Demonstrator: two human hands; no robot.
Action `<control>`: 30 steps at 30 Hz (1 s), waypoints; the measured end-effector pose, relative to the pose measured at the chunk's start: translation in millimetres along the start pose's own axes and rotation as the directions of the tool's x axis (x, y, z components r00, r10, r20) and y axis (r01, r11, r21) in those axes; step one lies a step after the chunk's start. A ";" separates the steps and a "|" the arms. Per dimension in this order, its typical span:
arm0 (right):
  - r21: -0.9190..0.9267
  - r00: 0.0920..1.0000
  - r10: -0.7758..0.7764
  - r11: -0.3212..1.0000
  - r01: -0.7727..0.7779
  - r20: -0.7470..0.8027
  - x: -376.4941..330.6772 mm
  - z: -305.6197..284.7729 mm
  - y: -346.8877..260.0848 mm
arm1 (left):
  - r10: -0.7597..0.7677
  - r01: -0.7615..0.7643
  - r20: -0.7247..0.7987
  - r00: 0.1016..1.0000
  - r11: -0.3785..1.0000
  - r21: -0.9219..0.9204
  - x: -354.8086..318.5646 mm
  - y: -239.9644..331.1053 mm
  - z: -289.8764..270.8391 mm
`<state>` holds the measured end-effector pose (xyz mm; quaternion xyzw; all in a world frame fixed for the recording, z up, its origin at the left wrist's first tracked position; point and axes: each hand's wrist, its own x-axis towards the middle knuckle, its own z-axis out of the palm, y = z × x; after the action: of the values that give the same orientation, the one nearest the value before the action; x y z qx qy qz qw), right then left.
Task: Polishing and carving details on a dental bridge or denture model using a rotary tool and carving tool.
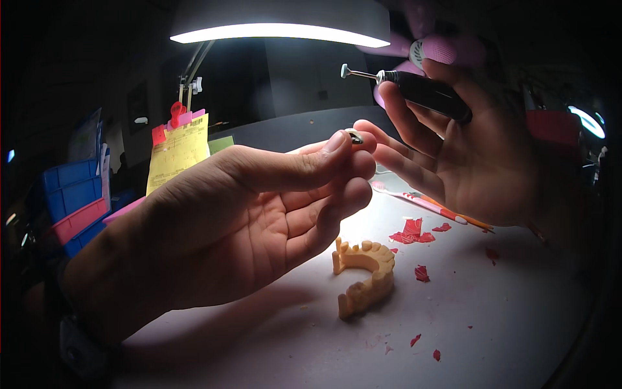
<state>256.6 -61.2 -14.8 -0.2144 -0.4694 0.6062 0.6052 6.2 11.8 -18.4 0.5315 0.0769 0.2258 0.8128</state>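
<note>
Pinched between the thumb and index finger of my left hand (259,214) is a small, shiny metal piece that looks like a dental crown (356,137); the fingertips cover much of it. My right hand (483,159) grips a black rotary handpiece (424,93) between thumb and fingers. From its front sticks a thin metal shank with a pale polishing wheel (345,71), pointing left. The wheel is above the crown and apart from it. Below my hands, a tan dental arch model (379,285) rests on the white table.
Red flakes (413,232) lie scattered around the model. A toothbrush (431,206) and an orange pencil-like stick (474,222) lie behind. A bright lamp (278,31) hangs overhead, with a pink fan (421,52) beyond. Yellow paper (178,154) and blue bins (71,185) stand left.
</note>
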 end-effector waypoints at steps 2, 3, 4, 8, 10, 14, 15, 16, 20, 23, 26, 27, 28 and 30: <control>0.089 1.000 -0.003 0.996 0.000 0.025 0.5 4.2 4.9 | -0.015 0.015 0.014 1.000 0.999 -0.034 -0.8 -1.6 2.6; 0.133 1.000 -0.003 0.991 0.001 0.012 0.0 3.8 5.9 | -0.021 0.022 0.016 1.000 0.999 -0.048 -0.5 -2.1 2.2; 0.200 1.000 0.006 0.980 -0.001 -0.024 0.9 1.9 6.3 | -0.024 0.024 0.010 1.000 0.998 -0.056 -0.5 -2.8 0.8; 0.309 0.984 0.132 0.937 -0.163 0.118 4.5 -9.8 6.2 | -0.010 0.013 0.042 0.999 0.996 -0.087 7.3 -0.5 -11.3; 0.413 0.972 0.208 0.881 -0.233 0.104 5.9 -13.5 4.7 | 0.000 0.007 0.074 0.997 0.996 -0.088 11.5 0.9 -16.0; 0.375 0.968 0.209 0.894 -0.247 0.140 6.0 -14.0 3.9 | -0.001 -0.009 -0.046 0.999 0.977 -0.211 6.2 -2.7 -13.3; 0.382 0.968 0.218 0.890 -0.250 0.124 5.0 -13.4 4.1 | -0.002 -0.017 -0.078 0.997 0.972 -0.233 3.3 -4.2 -11.0; 0.400 0.960 0.243 0.873 -0.280 0.140 4.5 -12.8 4.1 | 0.004 -0.023 -0.087 0.996 0.974 -0.225 2.1 -5.1 -9.1; 0.412 0.960 0.249 0.867 -0.280 0.128 3.6 -11.5 4.6 | 0.002 -0.020 -0.101 0.995 0.985 -0.171 -1.1 -4.7 -7.5; 0.417 0.963 0.236 0.868 -0.269 0.130 4.3 -11.9 5.0 | 0.005 -0.004 0.015 1.000 0.997 -0.082 5.1 -0.3 -14.4; 0.429 0.962 0.245 0.861 -0.273 0.121 5.1 -12.6 5.3 | 0.008 -0.006 0.059 0.998 1.000 -0.029 10.9 2.5 -20.2; 0.430 0.962 0.246 0.861 -0.271 0.114 4.7 -12.7 5.2 | 0.009 -0.008 0.062 0.998 1.000 -0.022 11.1 2.5 -20.2; 0.429 0.962 0.247 0.862 -0.272 0.114 4.7 -12.8 5.3 | 0.012 -0.010 0.061 0.998 1.000 -0.027 11.0 1.9 -19.5; 0.426 0.967 0.227 0.869 -0.253 0.112 4.5 -12.9 5.3 | 0.011 -0.011 -0.004 1.000 0.997 -0.073 7.3 -0.1 -15.2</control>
<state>263.7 -52.2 -23.8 -0.1119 -0.3087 0.7724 0.5437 7.1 27.7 -24.1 0.5014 0.0669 0.2338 0.8303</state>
